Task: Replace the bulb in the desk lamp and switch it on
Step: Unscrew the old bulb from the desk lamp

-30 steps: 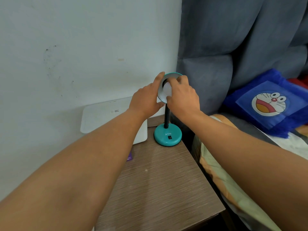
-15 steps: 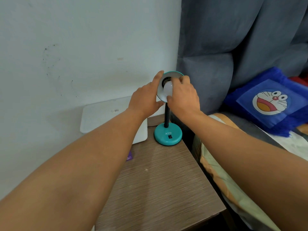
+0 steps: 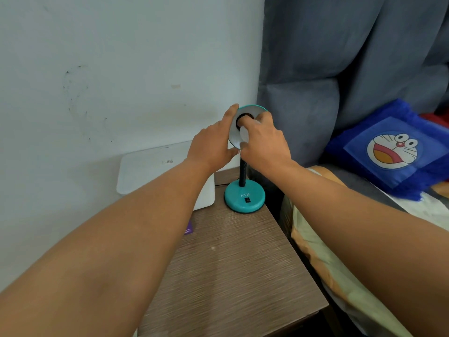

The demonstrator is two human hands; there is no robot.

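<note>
A small teal desk lamp stands at the back right of the wooden bedside table point(image 3: 233, 276). Its round base point(image 3: 244, 197) carries a black switch point(image 3: 247, 200), and a black flexible neck point(image 3: 242, 172) rises to the shade point(image 3: 234, 135), whose silvery inside faces me. My left hand point(image 3: 212, 144) grips the shade's left rim. My right hand point(image 3: 263, 144) is closed around a white bulb point(image 3: 243, 134) held just in front of the dark socket point(image 3: 243, 117). Most of the bulb is hidden under my fingers.
A white flat box point(image 3: 150, 171) leans against the wall behind the lamp's left. A small purple item point(image 3: 189, 228) lies on the table by my left forearm. A bed with a blue cartoon cushion point(image 3: 393, 152) and grey curtain lies right.
My right hand has shifted slightly down and toward me with the bulb, and more of the dark socket shows above it. My left hand keeps its hold on the shade.
</note>
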